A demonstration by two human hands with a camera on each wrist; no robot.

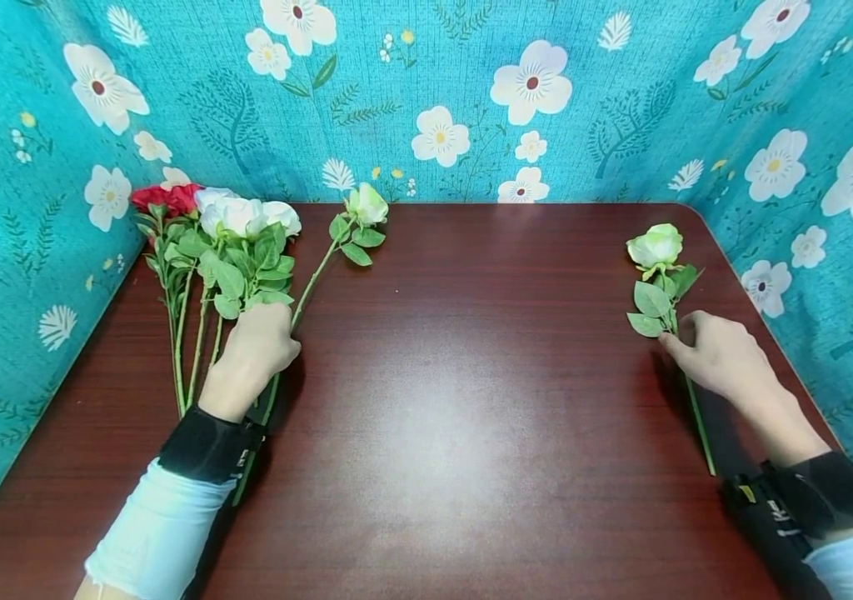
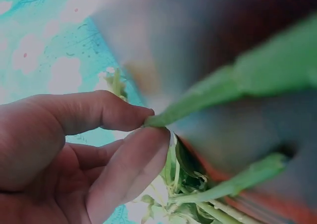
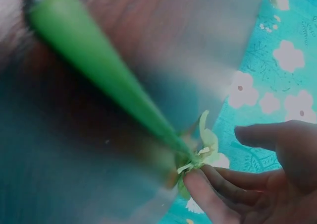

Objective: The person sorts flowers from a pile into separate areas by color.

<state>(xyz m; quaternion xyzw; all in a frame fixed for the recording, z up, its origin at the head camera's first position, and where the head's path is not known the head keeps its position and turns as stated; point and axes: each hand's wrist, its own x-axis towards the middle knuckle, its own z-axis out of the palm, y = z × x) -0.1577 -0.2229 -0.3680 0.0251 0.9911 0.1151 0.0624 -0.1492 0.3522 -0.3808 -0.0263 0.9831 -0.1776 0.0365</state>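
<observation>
On the brown table (image 1: 441,375), two pale green roses lie well apart, one with each hand. At the left side, the left hand (image 1: 252,354) pinches the left rose (image 1: 368,205) by its stem; the left wrist view shows the fingertips (image 2: 141,116) tight on the green stem. That bloom points to the far edge. Just beside this hand is a bunch of red roses (image 1: 164,198) and white roses (image 1: 235,217), with their stems toward the person. Near the right edge, the right hand (image 1: 722,354) has the right rose (image 1: 655,247) by its stem, under the leaves. It looks like a light pinch, with one finger up and away from the stem. My guess is that the step now is moving roses by their stems, one for each hand. I can't tell if they are being picked up or put down. The next move calls for slow, soft hands. If the left rose is lifted, it should go up and away from the bunch, so its leaves don't snag. If the right rose is let go, its stem should lie flat first.
</observation>
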